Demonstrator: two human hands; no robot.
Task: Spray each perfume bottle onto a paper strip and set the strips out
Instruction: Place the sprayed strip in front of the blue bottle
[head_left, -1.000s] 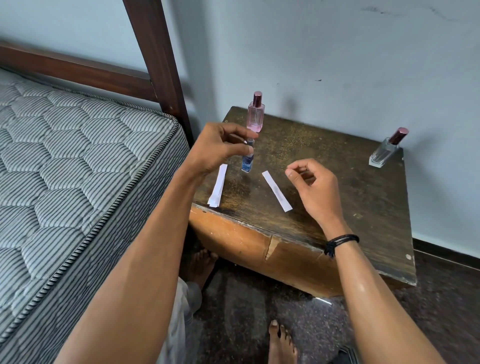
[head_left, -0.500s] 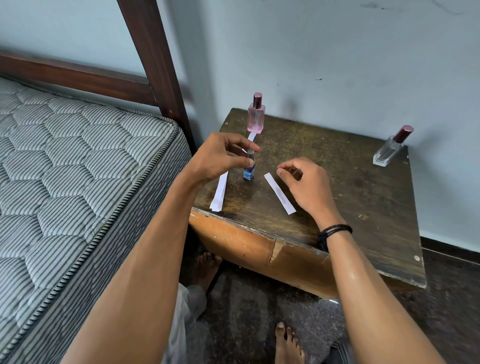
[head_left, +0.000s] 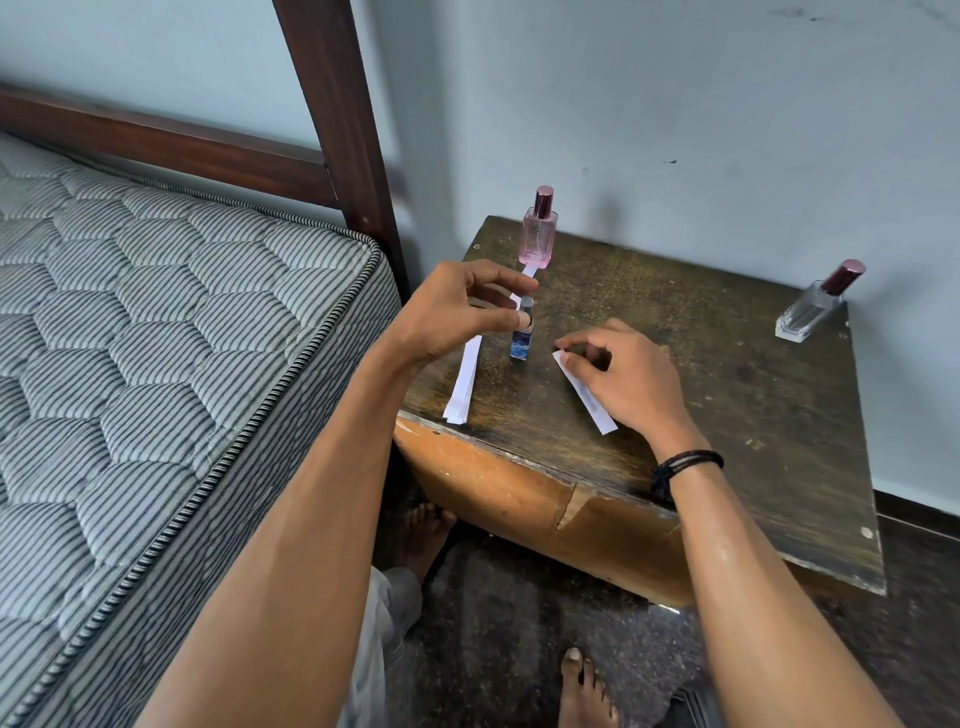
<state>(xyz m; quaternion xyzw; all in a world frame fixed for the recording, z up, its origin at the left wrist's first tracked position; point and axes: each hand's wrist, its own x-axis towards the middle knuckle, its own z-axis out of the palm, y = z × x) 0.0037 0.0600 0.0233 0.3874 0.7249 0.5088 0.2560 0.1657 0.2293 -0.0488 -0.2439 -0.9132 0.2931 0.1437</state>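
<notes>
A small blue perfume bottle (head_left: 521, 340) stands upright on the dark wooden bedside table (head_left: 701, 291). My left hand (head_left: 457, 312) is at its cap, thumb against it and index finger curled above. My right hand (head_left: 623, 374) pinches the far end of a single white paper strip (head_left: 589, 397) that lies flat on the table. A stack of blank strips (head_left: 462, 387) lies left of the blue bottle. Behind stands a pink bottle (head_left: 539, 239) with another strip (head_left: 529, 270) at its foot. A clear bottle (head_left: 810, 312) with a dark red cap stands at the far right.
A striped quilted mattress (head_left: 156, 338) lies close on the left, and its dark wooden bedpost (head_left: 337, 130) rises beside the table. A pale wall is right behind the table. My bare feet (head_left: 587, 691) rest on the dark floor below the table's chipped front edge (head_left: 519, 488).
My left hand has lowered the blue bottle from above the table to stand on it. My right hand has moved left and down onto the end of the single strip.
</notes>
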